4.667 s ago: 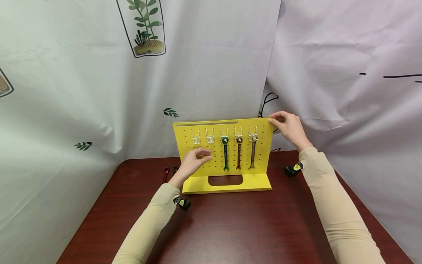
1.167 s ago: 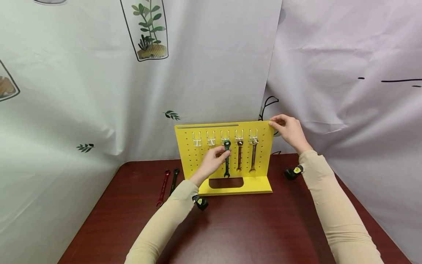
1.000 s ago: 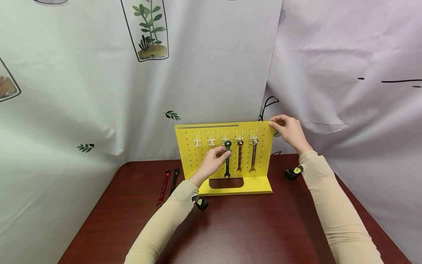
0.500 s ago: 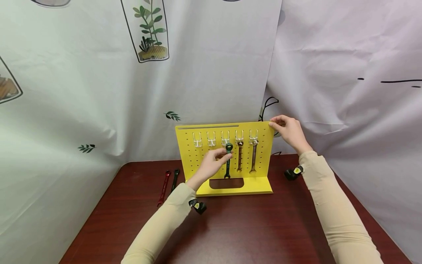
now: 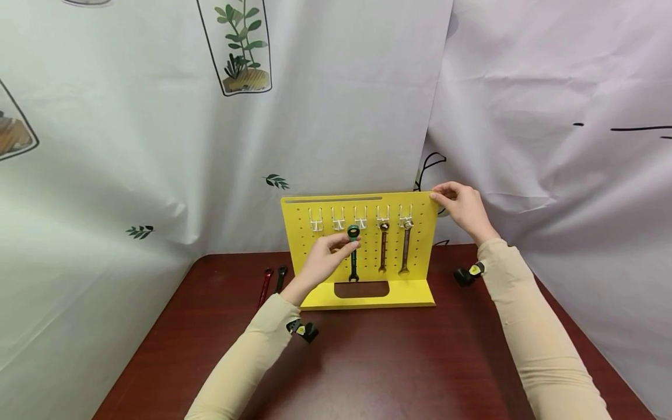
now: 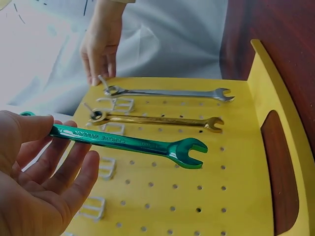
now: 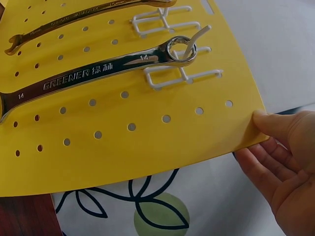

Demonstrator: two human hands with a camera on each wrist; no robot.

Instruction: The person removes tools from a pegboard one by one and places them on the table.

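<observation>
The desk (image 5: 378,361) carries the yellow pegboard (image 5: 370,248), upright, its top corner clamped between the right hand's (image 5: 462,207) fingers. The left hand's (image 5: 321,259) fingers pinch the green wrench (image 6: 128,142), just come off the middle hook (image 5: 360,223) and held before the pegboard (so this unhooking looks finished). Against half a second ago, the wrench sits further left.

The held wrench (image 6: 123,141) is green, pegboard (image 6: 251,172) yellow, backdrop (image 5: 357,105) leaf-patterned, a table wrench (image 5: 280,280) apparently black.
</observation>
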